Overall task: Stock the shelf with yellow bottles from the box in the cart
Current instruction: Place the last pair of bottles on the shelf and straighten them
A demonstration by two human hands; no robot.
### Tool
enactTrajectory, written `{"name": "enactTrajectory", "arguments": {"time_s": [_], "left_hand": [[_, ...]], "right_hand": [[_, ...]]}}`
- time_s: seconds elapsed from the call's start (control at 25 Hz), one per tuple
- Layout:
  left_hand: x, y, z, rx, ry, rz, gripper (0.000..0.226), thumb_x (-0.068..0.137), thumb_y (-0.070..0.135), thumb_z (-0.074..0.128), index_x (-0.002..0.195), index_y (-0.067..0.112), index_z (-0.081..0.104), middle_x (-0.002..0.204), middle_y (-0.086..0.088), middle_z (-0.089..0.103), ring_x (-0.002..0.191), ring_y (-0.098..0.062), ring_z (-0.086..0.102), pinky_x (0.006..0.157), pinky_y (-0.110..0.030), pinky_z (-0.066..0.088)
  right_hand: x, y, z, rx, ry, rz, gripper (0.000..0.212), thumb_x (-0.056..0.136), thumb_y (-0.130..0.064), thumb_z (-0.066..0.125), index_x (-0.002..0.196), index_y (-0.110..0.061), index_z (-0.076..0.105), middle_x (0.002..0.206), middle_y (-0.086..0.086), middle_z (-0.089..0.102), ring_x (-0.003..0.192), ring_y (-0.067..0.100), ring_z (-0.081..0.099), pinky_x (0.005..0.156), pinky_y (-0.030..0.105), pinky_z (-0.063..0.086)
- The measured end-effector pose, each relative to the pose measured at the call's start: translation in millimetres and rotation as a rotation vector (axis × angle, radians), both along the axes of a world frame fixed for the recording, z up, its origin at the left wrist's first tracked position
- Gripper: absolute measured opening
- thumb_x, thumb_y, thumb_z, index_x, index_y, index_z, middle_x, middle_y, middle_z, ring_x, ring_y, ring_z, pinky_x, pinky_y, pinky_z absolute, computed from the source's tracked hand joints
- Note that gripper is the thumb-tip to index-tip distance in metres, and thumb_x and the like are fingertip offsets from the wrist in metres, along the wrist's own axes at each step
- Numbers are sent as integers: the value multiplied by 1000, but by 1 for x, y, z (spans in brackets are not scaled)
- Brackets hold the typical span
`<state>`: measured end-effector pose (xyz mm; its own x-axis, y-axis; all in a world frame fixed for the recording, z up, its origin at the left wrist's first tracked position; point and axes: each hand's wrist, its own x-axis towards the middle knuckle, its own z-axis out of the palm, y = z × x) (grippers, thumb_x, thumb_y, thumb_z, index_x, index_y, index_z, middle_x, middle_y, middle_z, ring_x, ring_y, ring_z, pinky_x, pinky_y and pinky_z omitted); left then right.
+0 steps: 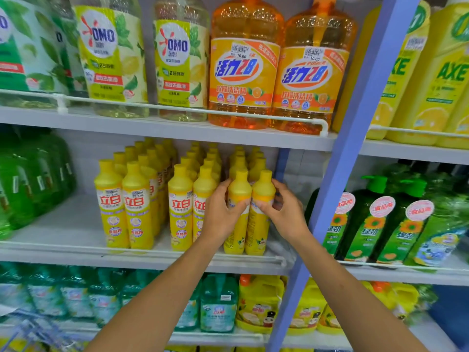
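Several rows of small yellow bottles (138,204) stand on the middle shelf (76,252). At the front right of these rows, my left hand (220,212) grips one yellow bottle (237,227) round its upper body. My right hand (284,212) grips the neighbouring yellow bottle (258,229) to its right. Both bottles stand upright at the shelf's front edge, with their labels turned away from me. The cart and the box are out of view.
Large orange bottles (245,72) and pale green ones (111,59) fill the shelf above. A blue upright post (355,138) sits just right of my right hand. Green pump bottles (365,224) stand beyond it. Green and yellow jugs (258,303) fill the shelf below.
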<state>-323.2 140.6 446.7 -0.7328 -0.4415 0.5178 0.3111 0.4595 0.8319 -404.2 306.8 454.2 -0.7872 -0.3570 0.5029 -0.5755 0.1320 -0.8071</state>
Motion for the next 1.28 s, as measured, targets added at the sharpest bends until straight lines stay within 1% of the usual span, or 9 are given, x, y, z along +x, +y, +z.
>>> {"name": "enactTrajectory", "arguments": {"time_s": [0.16,0.36,0.48,0.6,0.72,0.84,1.0,1.16,1.28], "left_hand": [[5,2,-11,16,-26,-25,58,77,38,81,130,26,61,119,11,72,110,-4,67,93,-41,58],[11,1,-39,-1,-121,-35,65,76,37,81,136,28,57,126,13,67,118,-5,63,98,-41,56],[13,7,-46,-7,-184,33,61,79,29,84,133,24,55,124,7,67,113,-10,64,95,-42,57],[10,19,-46,-84,-203,156,56,79,33,84,123,21,52,118,2,67,105,-16,64,87,-39,57],[11,27,-42,-108,-199,236,53,79,34,84,117,20,51,115,1,65,103,-17,62,83,-34,54],[12,22,-42,-86,-225,154,55,81,35,82,124,22,51,117,3,65,106,-15,62,89,-38,56],[13,12,-46,-131,-263,76,49,88,31,75,130,21,53,120,2,65,112,-17,62,93,-38,55],[12,25,-39,-173,-278,230,45,82,37,81,111,17,53,109,-2,64,100,-20,62,81,-37,54],[9,32,-35,-181,-303,288,48,79,38,82,109,16,52,107,-3,62,99,-21,61,79,-36,53]], "right_hand": [[8,-2,-3,-79,-73,13,62,84,-17,81,139,-14,53,121,0,71,109,10,69,90,26,58],[11,-4,-16,-135,-146,29,59,87,-16,79,140,-14,53,126,-2,69,113,6,67,93,25,56],[10,-6,-20,-142,-159,11,62,84,-19,82,139,-17,52,124,-5,69,111,3,67,90,23,57],[8,-8,-23,-146,-160,-64,64,78,-26,87,132,-22,54,116,-9,70,105,2,68,87,24,58],[9,-11,-24,-148,-148,-87,64,77,-31,88,131,-24,55,116,-11,70,103,2,69,87,26,59],[7,-4,-26,-122,-181,-29,64,82,-27,84,137,-21,54,122,-10,70,110,2,67,92,29,58],[4,2,-39,-13,-204,48,58,88,-23,78,139,-20,52,131,-7,66,121,7,63,104,42,53],[10,-6,-38,-66,-177,-113,62,77,-27,87,129,-27,53,119,-9,69,108,5,67,93,34,58],[10,-5,-37,-68,-168,-133,64,74,-32,89,127,-30,54,118,-11,69,106,4,67,89,28,58]]}}
